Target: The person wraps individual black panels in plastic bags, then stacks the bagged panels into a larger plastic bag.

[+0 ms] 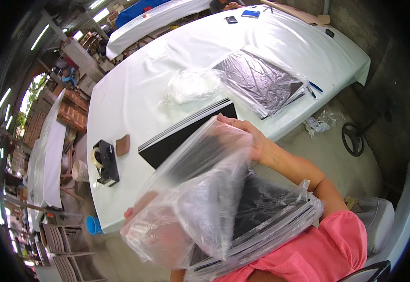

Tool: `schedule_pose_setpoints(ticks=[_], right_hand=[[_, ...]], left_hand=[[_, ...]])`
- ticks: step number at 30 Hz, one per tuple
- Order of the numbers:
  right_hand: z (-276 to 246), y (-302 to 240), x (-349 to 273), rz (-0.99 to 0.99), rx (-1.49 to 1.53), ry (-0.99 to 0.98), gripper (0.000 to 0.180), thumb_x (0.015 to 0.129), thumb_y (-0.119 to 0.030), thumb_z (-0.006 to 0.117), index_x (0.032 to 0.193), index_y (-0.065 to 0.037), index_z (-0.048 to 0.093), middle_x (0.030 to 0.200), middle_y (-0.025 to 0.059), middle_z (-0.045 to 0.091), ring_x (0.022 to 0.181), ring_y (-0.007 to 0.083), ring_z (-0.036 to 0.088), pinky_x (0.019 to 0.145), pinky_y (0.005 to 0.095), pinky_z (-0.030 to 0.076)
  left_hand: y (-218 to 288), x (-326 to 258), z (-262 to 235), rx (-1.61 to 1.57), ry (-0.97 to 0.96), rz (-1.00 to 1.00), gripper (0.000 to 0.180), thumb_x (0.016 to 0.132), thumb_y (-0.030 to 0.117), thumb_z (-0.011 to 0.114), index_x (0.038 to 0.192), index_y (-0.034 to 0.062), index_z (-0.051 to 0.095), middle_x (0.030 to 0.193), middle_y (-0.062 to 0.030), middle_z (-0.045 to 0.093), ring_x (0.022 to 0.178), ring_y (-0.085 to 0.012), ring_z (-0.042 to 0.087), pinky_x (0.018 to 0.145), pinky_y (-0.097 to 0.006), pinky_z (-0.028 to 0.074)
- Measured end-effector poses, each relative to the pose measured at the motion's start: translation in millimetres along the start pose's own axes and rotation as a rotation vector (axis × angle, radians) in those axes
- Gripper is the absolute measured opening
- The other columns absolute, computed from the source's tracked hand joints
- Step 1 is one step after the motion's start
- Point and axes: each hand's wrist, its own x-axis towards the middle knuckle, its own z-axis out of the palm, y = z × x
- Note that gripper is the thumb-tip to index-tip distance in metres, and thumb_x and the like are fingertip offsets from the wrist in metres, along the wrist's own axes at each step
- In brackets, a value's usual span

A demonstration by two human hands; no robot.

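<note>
A clear plastic bag is stretched between my two hands in front of my body. My right hand pinches its upper right edge, with the fingertips showing over the film. My left hand grips the lower left side, blurred and mostly seen through the plastic. Beneath it, against my lap, lies a stack of black flat panels in clear wrapping. Just beyond the bag, another stack of black panels with pale edges rests unwrapped on the white-covered table.
A plastic-wrapped dark stack lies farther right, beside a crumpled clear plastic heap. A black tape dispenser and brown block sit at the left. A blue pen lies near the right edge. Another person is at the far side.
</note>
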Motion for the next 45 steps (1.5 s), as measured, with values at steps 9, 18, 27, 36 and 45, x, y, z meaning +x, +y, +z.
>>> schedule_pose_setpoints(ticks=[9, 18, 27, 36, 45], right_hand=[[-11, -5, -28, 0.532, -0.931, -0.274, 0.037, 0.088, -0.033, 0.059, 0.103, 0.000, 0.062, 0.077, 0.0003, 0.059, 0.059, 0.0064, 0.047, 0.052, 0.0211, 0.041], [-53, 3, -36, 0.318, -0.302, 0.169, 0.031, 0.092, -0.025, 0.051, 0.104, 0.001, 0.062, 0.096, 0.0117, 0.063, 0.089, 0.0252, 0.059, 0.076, 0.0332, 0.049], [-8, 18, -45, 0.211, -0.767, 0.139, 0.040, 0.079, -0.027, 0.069, 0.104, 0.002, 0.059, 0.087, 0.0067, 0.063, 0.073, 0.0133, 0.059, 0.066, 0.0310, 0.050], [-28, -10, -52, 0.125, -0.940, -0.296, 0.045, 0.084, -0.030, 0.066, 0.117, -0.002, 0.054, 0.095, 0.0072, 0.065, 0.091, 0.0175, 0.058, 0.081, 0.0328, 0.048], [33, -40, -55, -0.059, -0.780, 0.000, 0.067, 0.072, -0.037, 0.075, 0.116, 0.007, 0.050, 0.064, -0.0012, 0.047, 0.050, 0.0097, 0.042, 0.047, 0.0283, 0.032]], left_hand=[[4, 12, -20, -0.104, 0.106, -0.071, 0.050, 0.075, 0.014, 0.070, 0.119, -0.0009, 0.050, 0.109, -0.0132, 0.057, 0.095, -0.0241, 0.056, 0.074, -0.033, 0.048], [24, 7, -18, -0.041, 0.094, 0.086, 0.055, 0.074, 0.013, 0.071, 0.122, -0.0006, 0.049, 0.112, -0.0134, 0.057, 0.095, -0.0232, 0.056, 0.074, -0.033, 0.048], [11, -13, -1, 0.036, -0.053, 0.060, 0.059, 0.072, 0.011, 0.072, 0.124, -0.0003, 0.048, 0.114, -0.0136, 0.057, 0.096, -0.0223, 0.056, 0.073, -0.033, 0.049], [4, 16, -2, -0.176, -0.176, -0.006, 0.064, 0.070, 0.010, 0.074, 0.127, -0.0001, 0.047, 0.117, -0.0138, 0.057, 0.097, -0.0214, 0.056, 0.073, -0.033, 0.049], [-61, 64, -32, -0.345, -0.982, -0.526, 0.077, 0.065, 0.007, 0.077, 0.134, 0.0032, 0.042, 0.120, -0.0112, 0.057, 0.097, -0.0176, 0.055, 0.073, -0.030, 0.049]])
